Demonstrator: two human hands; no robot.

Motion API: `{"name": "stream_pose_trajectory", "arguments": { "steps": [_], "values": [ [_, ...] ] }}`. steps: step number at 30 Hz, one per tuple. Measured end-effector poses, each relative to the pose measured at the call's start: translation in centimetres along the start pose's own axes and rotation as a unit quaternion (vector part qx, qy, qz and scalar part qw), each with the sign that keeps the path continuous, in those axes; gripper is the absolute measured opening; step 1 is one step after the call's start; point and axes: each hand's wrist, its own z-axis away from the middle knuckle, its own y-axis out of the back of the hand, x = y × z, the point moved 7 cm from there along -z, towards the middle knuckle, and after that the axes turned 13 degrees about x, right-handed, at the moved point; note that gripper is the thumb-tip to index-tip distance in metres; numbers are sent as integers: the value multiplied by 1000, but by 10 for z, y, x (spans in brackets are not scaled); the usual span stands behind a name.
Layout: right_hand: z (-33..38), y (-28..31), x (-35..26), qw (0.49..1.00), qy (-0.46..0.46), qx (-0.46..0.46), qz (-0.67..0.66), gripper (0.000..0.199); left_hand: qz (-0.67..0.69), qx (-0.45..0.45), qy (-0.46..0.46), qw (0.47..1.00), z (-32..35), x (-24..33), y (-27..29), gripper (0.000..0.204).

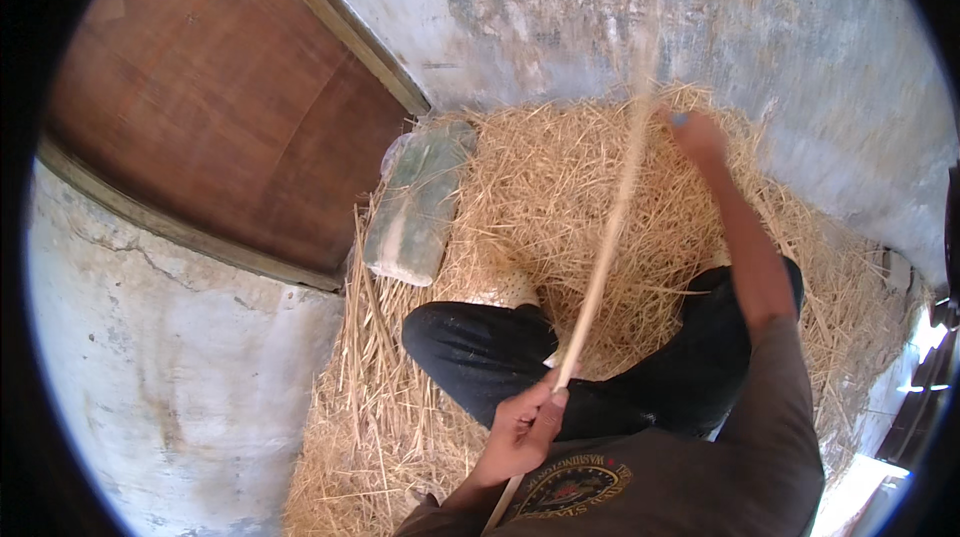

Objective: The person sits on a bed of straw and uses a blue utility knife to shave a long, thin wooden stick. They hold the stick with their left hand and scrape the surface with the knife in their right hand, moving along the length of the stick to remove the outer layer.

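Observation:
A long, pale straw-coloured strand (592,317) slants up from my lap, away from me, toward the wall. Its far part is smeared by motion, so whether it is a rope or a stalk is unclear. Near my chest my left hand (520,427) is closed around it, thumb on top, with the tail running down past my shirt. At the end of my outstretched arm, my right hand (699,140) is blurred, just right of the strand's far part. A small bluish spot shows at its fingers; their grip cannot be made out. My bent legs (480,347) lie on loose straw (570,177).
A flat greenish package (418,202) lies on the straw at the left, beside a brown wooden panel (230,97) with a wooden frame. Stained plaster walls (800,67) close in the far side and the left. Bright gaps show at the lower right.

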Motion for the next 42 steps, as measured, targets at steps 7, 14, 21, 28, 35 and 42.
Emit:
{"name": "stream_pose_trajectory", "arguments": {
  "steps": [7,14,21,28,35,42],
  "values": [
    [63,60,-99,880,-30,-144,-453,61,12,59,-55,997,-22,-1,8,36],
    [105,89,-149,820,-65,-259,-506,44,2,6,-73,997,-74,1,8,37],
    [151,106,-180,863,150,-239,-420,33,24,27,-79,996,-113,12,4,39],
    [145,88,-163,698,-233,-331,-590,26,11,-12,-21,1000,-87,-13,-16,41],
    [113,87,-146,701,-221,-278,-619,29,29,-40,32,998,-43,-54,-2,38],
    [118,107,-165,879,96,-170,-435,49,33,66,-61,995,-42,-42,17,34]
  ]
}}
